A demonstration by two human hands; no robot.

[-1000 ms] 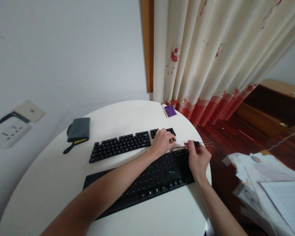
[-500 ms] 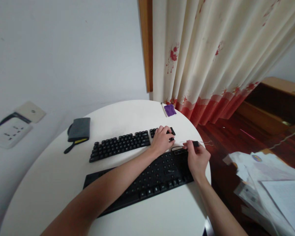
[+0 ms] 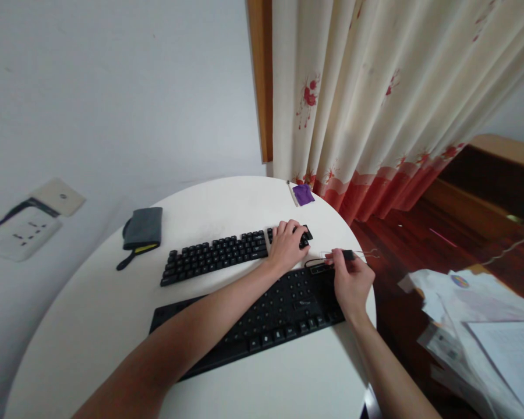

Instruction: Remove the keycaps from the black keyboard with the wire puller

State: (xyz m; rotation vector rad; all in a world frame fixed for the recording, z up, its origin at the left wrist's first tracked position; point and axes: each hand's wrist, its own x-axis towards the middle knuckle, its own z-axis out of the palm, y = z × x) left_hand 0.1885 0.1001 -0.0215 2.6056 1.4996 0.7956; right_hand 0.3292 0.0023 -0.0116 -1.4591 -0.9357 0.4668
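Observation:
Two black keyboards lie on a round white table (image 3: 113,326). My left hand (image 3: 286,245) rests with curled fingers on the right end of the far, smaller keyboard (image 3: 218,256). My right hand (image 3: 351,282) sits over the right end of the near, larger keyboard (image 3: 262,320) and pinches a thin wire tool with a black handle (image 3: 347,254), its wire loops sticking out to either side. Whether the tool touches a key is not visible.
A grey pouch with a strap (image 3: 142,230) lies at the table's left rear, a purple scrap (image 3: 303,194) at the far edge by the curtain (image 3: 375,105). Loose papers (image 3: 471,314) are piled at the right over a dark wooden floor. A wall socket (image 3: 20,233) is at the left.
My left hand has slid slightly farther up onto the small keyboard's right end. My right hand and the wire tool have barely moved.

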